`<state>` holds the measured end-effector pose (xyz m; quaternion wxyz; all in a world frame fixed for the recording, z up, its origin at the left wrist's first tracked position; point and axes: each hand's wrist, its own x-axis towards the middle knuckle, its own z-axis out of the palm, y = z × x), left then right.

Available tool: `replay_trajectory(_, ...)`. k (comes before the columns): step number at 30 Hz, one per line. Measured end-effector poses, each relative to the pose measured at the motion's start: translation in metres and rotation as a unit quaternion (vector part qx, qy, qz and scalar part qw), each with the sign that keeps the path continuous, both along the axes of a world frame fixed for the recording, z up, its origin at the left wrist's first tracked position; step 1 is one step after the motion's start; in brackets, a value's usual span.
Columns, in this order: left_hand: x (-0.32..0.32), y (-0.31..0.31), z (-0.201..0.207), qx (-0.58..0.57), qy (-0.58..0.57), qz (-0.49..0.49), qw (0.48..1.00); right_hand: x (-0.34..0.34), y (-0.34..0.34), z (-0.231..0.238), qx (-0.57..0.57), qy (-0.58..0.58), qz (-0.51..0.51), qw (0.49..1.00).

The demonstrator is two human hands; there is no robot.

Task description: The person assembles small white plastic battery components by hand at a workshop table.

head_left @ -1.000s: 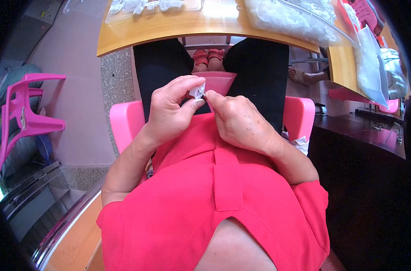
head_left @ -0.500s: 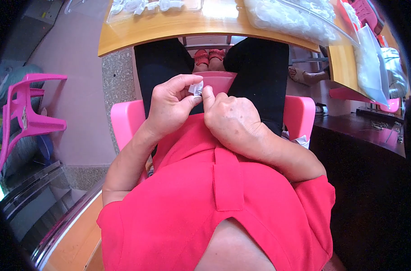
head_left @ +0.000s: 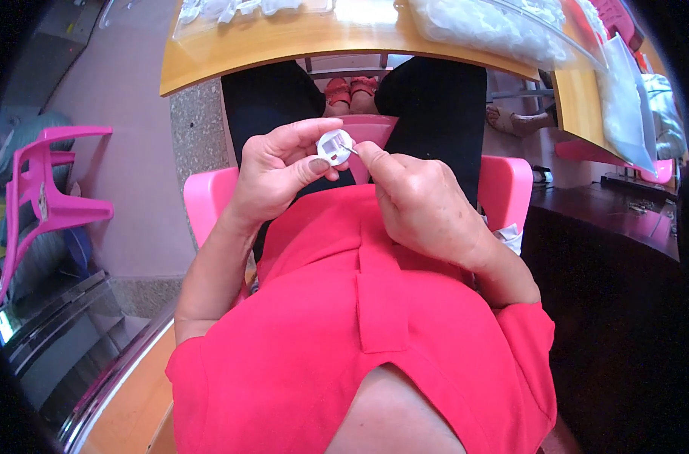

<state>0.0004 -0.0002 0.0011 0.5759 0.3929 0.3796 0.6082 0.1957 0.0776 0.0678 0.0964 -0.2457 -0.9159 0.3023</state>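
White round plastic piece with squarish opening (head_left: 335,149) pinched in left hand (head_left: 273,170), nearer. Right hand (head_left: 424,200) clasped around thin grey metal tool (head_left: 351,150), shaft aimed toward 10 o'clock. Piece lies at right grip's 9 o'clock, tool overlapping rim near 3 o'clock.

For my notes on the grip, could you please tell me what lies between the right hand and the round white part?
In the head view, a thin grey rod extends from the right hand toward the round white part.
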Motion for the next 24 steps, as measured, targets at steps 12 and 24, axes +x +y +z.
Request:
replay_trajectory(12, 0.0008, -0.0014, 0.0016, 0.003, -0.002, -0.014, 1.0, 0.0001, -0.0045, 0.0076, 0.124, -0.059, 0.021, 0.99)
replay_trajectory(24, -0.0025, -0.0025, 0.005, -0.025, 0.045, -0.021, 0.998, -0.0059, -0.0099, 0.0081, 0.331, -0.095, 0.036, 0.938)
